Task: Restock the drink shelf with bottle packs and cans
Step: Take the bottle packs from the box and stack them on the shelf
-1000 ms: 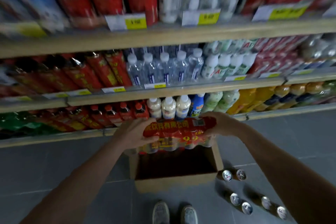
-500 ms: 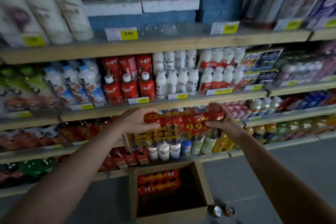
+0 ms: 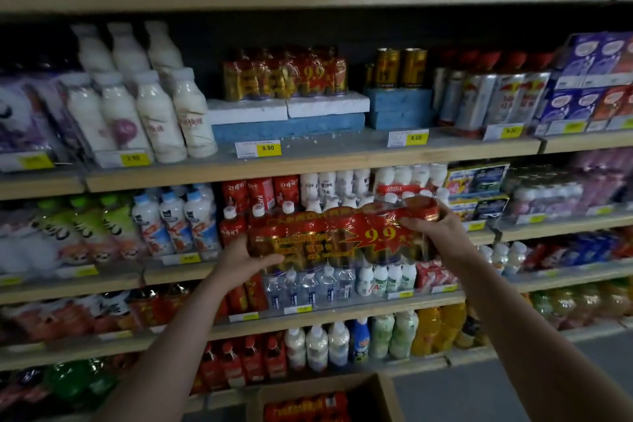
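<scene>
I hold a red shrink-wrapped bottle pack point(image 3: 342, 236), marked 9.9, out in front of the middle shelves. My left hand point(image 3: 241, 259) grips its left end and my right hand point(image 3: 435, 228) grips its right end. The pack is tilted, right end higher. A matching red pack point(image 3: 284, 74) sits on white and blue foam blocks point(image 3: 287, 118) on the upper shelf point(image 3: 308, 161), above a 9.90 price tag point(image 3: 268, 148). Two gold cans point(image 3: 400, 67) stand on a blue block to its right.
A cardboard box point(image 3: 387, 394) on the floor below holds more red packs point(image 3: 306, 404). White milk bottles point(image 3: 164, 113) fill the shelf left of the foam blocks and silver cartons point(image 3: 486, 99) fill the right. Lower shelves are packed with bottles.
Both hands have lifted the pack up out of the box to chest height, and my view has tilted upward so the higher shelf with the matching pack is now visible.
</scene>
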Demonstrator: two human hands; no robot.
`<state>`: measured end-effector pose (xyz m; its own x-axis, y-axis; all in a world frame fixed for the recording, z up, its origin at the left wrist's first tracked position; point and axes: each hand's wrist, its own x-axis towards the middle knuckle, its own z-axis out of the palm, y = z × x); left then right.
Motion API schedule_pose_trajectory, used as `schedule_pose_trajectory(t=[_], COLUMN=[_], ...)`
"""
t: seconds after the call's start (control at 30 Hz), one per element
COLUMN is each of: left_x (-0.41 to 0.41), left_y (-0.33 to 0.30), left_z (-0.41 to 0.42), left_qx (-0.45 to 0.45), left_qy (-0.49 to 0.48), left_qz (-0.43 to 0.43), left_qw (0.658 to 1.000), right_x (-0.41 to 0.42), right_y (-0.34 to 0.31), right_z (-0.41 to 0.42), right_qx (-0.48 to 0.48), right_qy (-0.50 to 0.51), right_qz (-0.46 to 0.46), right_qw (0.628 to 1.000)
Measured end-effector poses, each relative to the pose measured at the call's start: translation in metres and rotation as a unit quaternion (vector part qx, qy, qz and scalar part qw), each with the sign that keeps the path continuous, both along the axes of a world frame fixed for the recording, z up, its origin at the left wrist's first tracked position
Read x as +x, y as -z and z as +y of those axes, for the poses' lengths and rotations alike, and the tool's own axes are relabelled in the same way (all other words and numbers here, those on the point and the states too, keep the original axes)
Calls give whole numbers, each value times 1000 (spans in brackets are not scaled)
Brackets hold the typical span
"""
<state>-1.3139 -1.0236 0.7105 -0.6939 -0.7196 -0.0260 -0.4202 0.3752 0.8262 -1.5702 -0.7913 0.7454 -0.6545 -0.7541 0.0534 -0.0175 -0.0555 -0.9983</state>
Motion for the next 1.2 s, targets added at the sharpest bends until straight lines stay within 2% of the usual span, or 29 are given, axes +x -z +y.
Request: schedule_pose_trajectory(t=[0.17, 0.3, 0.5, 0.73, 1.0, 1.2], left_x=[-17, -28, -46, -83, -132, -152], left_y=[-15, -55, -116, -178, -187, -174], left_z=[-2, -12, -36, -90, -177, -220], left_qx=[37, 5, -44, -122, -202, -197], left_qy=[-61, -86, -111, -131, -207, -223], left_qz=[79, 114, 164, 249, 239, 256], left_qw=[994, 990, 979, 952, 927, 920], right_x=[-6, -21, -48, -81, -133, -153], right_y=[-15, -42, -95, -146, -168, -155], right_z=[0, -1, -37, -117, -228, -280], right_qx=[16, 15, -56, -115, -109, -59], right_qy=[-59, -97, -26, 75, 109, 124], right_qz=[22, 55, 93, 169, 214, 223], right_qw=[998, 994, 994, 976, 965, 965])
